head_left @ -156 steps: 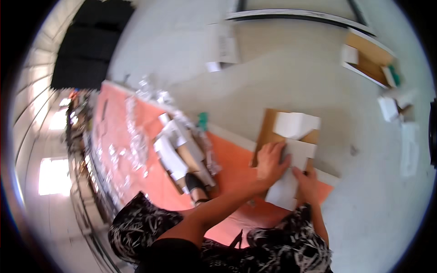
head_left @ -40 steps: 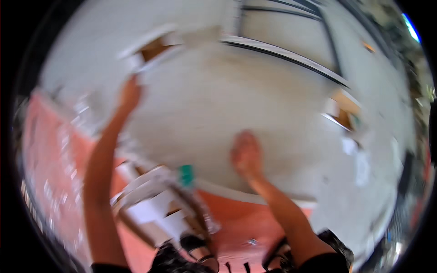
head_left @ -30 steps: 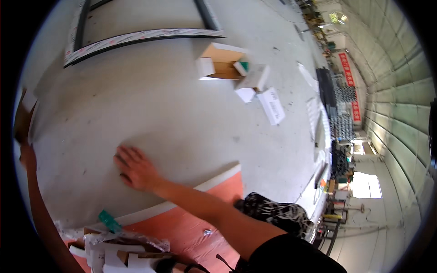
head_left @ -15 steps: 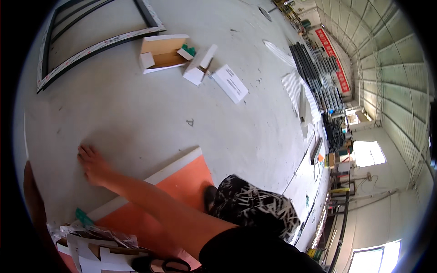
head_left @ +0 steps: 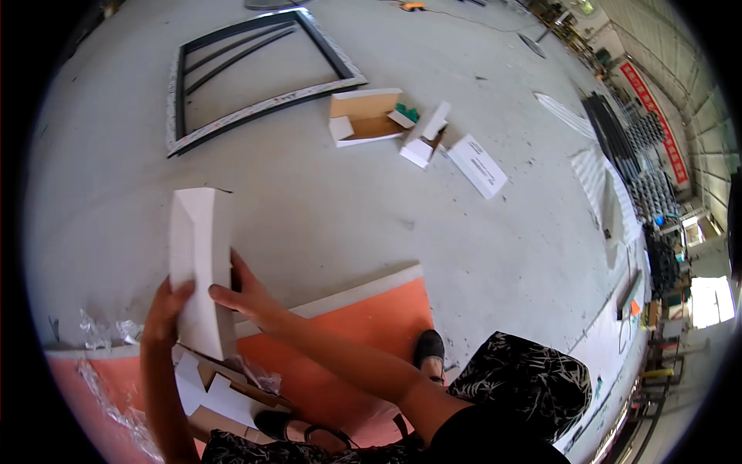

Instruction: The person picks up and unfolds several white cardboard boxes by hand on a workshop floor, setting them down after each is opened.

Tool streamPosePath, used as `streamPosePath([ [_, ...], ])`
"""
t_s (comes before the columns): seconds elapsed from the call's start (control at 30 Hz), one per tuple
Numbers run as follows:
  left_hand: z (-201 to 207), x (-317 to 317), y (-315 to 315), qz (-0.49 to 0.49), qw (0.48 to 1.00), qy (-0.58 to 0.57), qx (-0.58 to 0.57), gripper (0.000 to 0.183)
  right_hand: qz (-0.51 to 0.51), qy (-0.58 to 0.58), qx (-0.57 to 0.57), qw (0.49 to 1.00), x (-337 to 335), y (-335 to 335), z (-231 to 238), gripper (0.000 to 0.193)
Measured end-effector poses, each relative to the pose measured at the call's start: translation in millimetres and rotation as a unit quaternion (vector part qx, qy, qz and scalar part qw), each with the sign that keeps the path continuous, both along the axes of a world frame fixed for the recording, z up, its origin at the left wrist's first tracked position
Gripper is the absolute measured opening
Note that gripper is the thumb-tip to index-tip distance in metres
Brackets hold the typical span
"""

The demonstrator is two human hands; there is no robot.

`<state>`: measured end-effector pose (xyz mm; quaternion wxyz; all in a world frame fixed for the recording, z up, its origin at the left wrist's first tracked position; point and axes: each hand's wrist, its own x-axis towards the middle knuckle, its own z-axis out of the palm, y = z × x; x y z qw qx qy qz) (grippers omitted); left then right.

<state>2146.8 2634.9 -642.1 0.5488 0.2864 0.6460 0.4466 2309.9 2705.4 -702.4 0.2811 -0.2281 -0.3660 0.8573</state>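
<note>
I hold a long white cardboard box (head_left: 199, 267) upright over the edge of an orange mat (head_left: 363, 340). My left hand (head_left: 164, 313) grips its lower left side. My right hand (head_left: 243, 292) presses against its right side, fingers spread along the edge. The box's upper end stands above the grey concrete floor (head_left: 332, 209). Below the box lie flat brown and white cardboard pieces (head_left: 220, 390) on the mat.
A dark rectangular frame (head_left: 247, 69) lies on the floor far ahead. An open brown cardboard box (head_left: 363, 116), a small white box (head_left: 425, 139) and a white sheet (head_left: 478, 165) lie beyond. Crumpled clear plastic (head_left: 100, 336) sits at left. Stacked metal profiles (head_left: 649, 178) at right.
The view swung around a lot. My right hand left the floor, and both hands now hold a long white box that was not in them before.
</note>
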Motion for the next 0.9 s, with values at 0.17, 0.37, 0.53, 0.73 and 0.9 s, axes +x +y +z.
streamPosePath([
  [0.17,-1.6,17.8,-12.5,0.031,0.994,0.100,-0.014,0.053,-0.002,0.005,0.022,1.000,-5.6,-10.0,27.1,0.085],
  [0.37,-14.1,26.6,-35.2,0.110,0.928,0.355,-0.002,0.053,-0.038,-0.054,0.130,0.989,-18.9,-28.9,39.3,0.067],
  [0.53,-60.2,-11.0,-67.0,0.053,0.751,0.657,0.032,0.068,-0.068,-0.203,0.290,0.933,-43.7,-58.6,-0.5,0.052],
  [0.73,-32.5,13.9,-39.2,-0.004,0.852,0.514,-0.098,0.057,-0.002,-0.282,0.293,0.914,-12.5,-22.1,5.7,0.041],
  [0.9,-38.6,5.0,-64.0,0.064,0.926,0.357,-0.105,0.046,0.027,-0.231,0.421,0.877,-20.7,-23.6,6.7,0.043],
])
